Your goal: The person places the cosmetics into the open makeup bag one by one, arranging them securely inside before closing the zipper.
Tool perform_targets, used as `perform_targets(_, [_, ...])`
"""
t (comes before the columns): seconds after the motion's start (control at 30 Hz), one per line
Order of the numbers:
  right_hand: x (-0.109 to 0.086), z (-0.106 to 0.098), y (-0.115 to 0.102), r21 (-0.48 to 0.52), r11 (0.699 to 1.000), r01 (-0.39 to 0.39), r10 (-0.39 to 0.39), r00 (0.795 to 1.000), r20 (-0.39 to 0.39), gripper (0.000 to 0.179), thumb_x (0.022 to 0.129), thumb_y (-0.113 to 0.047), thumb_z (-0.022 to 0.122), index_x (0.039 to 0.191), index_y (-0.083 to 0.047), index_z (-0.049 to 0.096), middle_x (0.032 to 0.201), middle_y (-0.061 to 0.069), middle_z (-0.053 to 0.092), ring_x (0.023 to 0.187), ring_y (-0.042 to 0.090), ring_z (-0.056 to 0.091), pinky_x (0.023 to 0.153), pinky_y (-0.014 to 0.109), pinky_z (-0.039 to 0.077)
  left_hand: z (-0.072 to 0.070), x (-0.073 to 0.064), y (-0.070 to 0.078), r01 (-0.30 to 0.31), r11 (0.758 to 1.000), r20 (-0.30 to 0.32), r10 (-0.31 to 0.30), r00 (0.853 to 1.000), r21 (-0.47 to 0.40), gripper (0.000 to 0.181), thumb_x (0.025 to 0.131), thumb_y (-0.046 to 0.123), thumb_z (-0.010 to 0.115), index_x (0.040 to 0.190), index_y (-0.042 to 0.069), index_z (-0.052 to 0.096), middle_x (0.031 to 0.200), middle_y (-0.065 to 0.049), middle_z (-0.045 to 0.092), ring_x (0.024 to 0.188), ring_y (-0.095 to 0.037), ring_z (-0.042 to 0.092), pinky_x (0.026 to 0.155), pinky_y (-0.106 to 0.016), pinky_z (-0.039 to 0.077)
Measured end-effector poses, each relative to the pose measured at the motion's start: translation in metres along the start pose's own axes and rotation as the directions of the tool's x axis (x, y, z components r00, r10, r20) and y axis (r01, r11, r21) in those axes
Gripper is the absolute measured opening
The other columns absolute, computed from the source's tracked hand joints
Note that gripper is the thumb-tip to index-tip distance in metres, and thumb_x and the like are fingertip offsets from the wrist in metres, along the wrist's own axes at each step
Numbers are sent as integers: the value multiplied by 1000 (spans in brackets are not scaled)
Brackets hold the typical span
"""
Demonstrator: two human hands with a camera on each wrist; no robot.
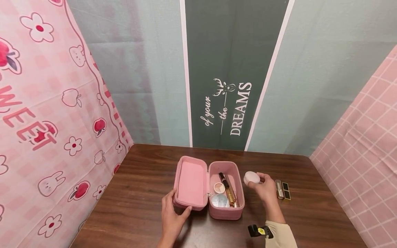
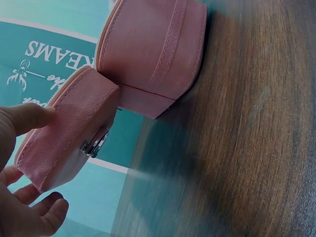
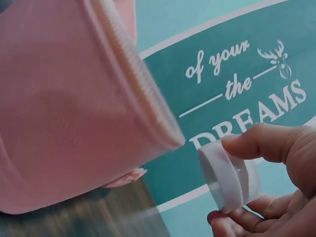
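While the left grip (image 1: 173, 212) pinches the lid (image 1: 192, 182), the right grip (image 1: 265, 187) holds a tub (image 1: 251, 177) (closed on its sides); a slack hold could drop it.

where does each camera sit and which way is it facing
Head: on the head, facing forward and down at the pink case; left hand and right hand show.
Left wrist: on that wrist, facing the lid; left hand shows.
Right wrist: on that wrist, facing the white container; right hand shows.
Wrist views share the case and printed cloth.
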State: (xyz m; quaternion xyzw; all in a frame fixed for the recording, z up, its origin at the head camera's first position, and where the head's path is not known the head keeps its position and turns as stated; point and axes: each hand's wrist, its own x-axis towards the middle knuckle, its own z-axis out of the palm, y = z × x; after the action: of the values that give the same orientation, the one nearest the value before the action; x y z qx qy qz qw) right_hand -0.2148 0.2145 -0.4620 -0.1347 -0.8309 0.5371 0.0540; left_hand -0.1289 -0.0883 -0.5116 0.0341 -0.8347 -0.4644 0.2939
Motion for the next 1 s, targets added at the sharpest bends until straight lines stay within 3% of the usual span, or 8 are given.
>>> perform_targets(0.2, [1,1,-12,-51,999,1,1,999,52,60,71,-10,75,120,11,47,111,28,52,97,36,51,79,44,44,-1,0,2,-5,1000,-5,5,1000,-3,81,53,5,88,124,2,51,116,-10,49,107,-25,51,89,-34,37])
perform_targets(0.4, [3,3,-23,-125,991,44,-23,986,162,58,69,-8,76,116,11,50,106,26,55,91,34,53,77,45,45,-1,0,2,-14,1000,-12,14,1000,-7,81,53,5,88,125,2,51,115,-11,49,106,-25,51,88,-34,38])
perform_targets(0.6, [7,6,-39,-257,962,96,-28,966,255,53,65,-4,76,109,10,50,98,22,56,85,34,53,74,48,46,-1,0,1,-27,1000,-17,27,999,-6,81,52,6,89,124,1,51,115,-11,49,106,-25,51,88,-33,38])
perform_targets(0.77, [11,10,-54,-357,921,154,-30,944,329,50,60,-2,78,103,7,53,88,15,57,77,29,54,67,42,48,0,1,2,-29,1000,-17,29,999,-5,82,52,6,89,124,1,51,115,-11,49,106,-25,51,89,-32,37])
perform_targets(1.0, [16,18,-62,-382,898,219,-47,911,410,41,62,0,75,98,5,55,81,11,56,72,25,53,63,37,48,0,0,2,-18,1000,-11,18,1000,1,82,52,6,89,125,2,51,116,-11,49,106,-25,51,88,-35,38])
